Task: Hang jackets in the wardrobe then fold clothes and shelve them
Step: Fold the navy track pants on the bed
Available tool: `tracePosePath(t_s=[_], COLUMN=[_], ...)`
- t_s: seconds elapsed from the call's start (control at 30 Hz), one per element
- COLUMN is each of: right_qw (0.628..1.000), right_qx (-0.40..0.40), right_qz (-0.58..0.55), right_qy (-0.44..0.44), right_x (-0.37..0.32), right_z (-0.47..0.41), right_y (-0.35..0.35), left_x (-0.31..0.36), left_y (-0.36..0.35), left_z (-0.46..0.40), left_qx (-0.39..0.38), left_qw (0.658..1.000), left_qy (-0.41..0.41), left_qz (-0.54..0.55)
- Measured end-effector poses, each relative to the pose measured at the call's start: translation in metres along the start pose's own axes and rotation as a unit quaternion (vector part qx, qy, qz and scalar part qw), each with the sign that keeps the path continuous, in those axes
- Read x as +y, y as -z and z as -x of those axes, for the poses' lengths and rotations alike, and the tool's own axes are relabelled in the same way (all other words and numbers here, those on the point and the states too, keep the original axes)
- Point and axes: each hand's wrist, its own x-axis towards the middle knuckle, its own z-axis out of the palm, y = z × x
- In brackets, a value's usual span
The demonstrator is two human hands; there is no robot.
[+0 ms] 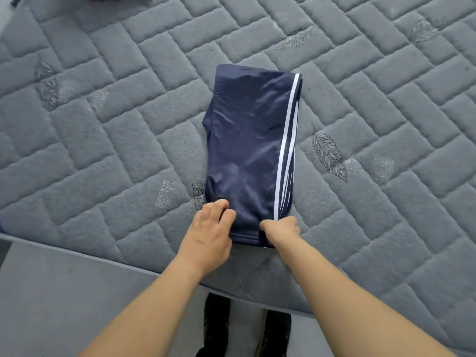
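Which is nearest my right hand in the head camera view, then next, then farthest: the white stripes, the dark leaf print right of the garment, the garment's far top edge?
From the right hand:
1. White stripes, at its fingertips.
2. Dark leaf print, up and right, on the mattress.
3. Garment's far top edge, farthest away.

A grey quilted mattress (108, 130) fills nearly the whole view, stitched in a brick-like pattern of slanted rectangles. Leaf motifs (328, 153) in darker and silvery thread are scattered over it, toward 3 o'clock, 9 o'clock and 1 o'clock from the centre. The mattress edge (77, 253) runs from 9 o'clock down toward 5 o'clock, with a plain grey side panel (64, 292) below it. A strip of pale floor (247, 331) shows at 6 o'clock. The light is soft and even, without hard shadows.
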Motion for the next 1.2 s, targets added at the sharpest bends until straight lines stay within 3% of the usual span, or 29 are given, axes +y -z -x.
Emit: tracePosePath(t_s=[0.03,0.1,0.17,0.27,0.4,0.6,0.67,0.77,0.83,0.9,1.0,1.1,1.2], right_qw=[0.999,0.992,0.987,0.975,0.956,0.927,0.931,0.936,0.920,0.907,0.918,0.889,0.872], right_qx=[-0.018,-0.061,-0.078,-0.108,-0.103,-0.135,-0.149,-0.108,-0.105,-0.134,-0.062,0.055,0.054], right_qz=[-0.043,-0.111,-0.138,-0.187,-0.266,-0.334,-0.304,-0.254,-0.255,-0.217,0.036,0.245,0.367], right_qy=[-0.010,-0.011,0.007,0.056,0.071,0.105,0.139,0.220,0.279,0.336,0.391,0.382,0.319], right_x=[-0.001,0.001,0.005,0.005,-0.007,-0.058,-0.071,-0.080,-0.074,-0.062,-0.048,-0.052,-0.063], right_z=[-0.003,-0.009,-0.014,-0.012,0.006,0.098,0.144,0.215,0.259,0.294,0.323,0.327,0.306], right_y=[-0.002,-0.005,-0.005,-0.004,0.012,0.115,0.169,0.248,0.295,0.335,0.375,0.397,0.407], left_x=[-0.004,-0.008,-0.011,-0.008,-0.004,0.060,0.096,0.155,0.192,0.222,0.258,0.286,0.299], left_y=[-0.004,-0.013,-0.029,-0.033,-0.007,0.119,0.177,0.260,0.308,0.348,0.388,0.392,0.364], left_z=[0.002,0.007,0.008,-0.002,-0.018,-0.064,-0.081,-0.102,-0.113,-0.125,-0.138,-0.153,-0.175], left_qx=[-0.061,-0.204,-0.247,-0.218,-0.120,0.008,0.030,0.057,0.049,-0.028,-0.196,-0.309,-0.360], left_qw=[0.996,0.968,0.953,0.957,0.975,0.992,0.990,0.985,0.988,0.991,0.971,0.945,0.930], left_qy=[-0.051,-0.043,-0.002,0.014,0.021,-0.029,-0.063,-0.124,-0.138,-0.124,-0.086,-0.085,-0.072], left_qz=[-0.051,-0.140,-0.174,-0.189,-0.188,-0.120,-0.122,-0.108,-0.056,0.030,0.105,0.071,-0.008])
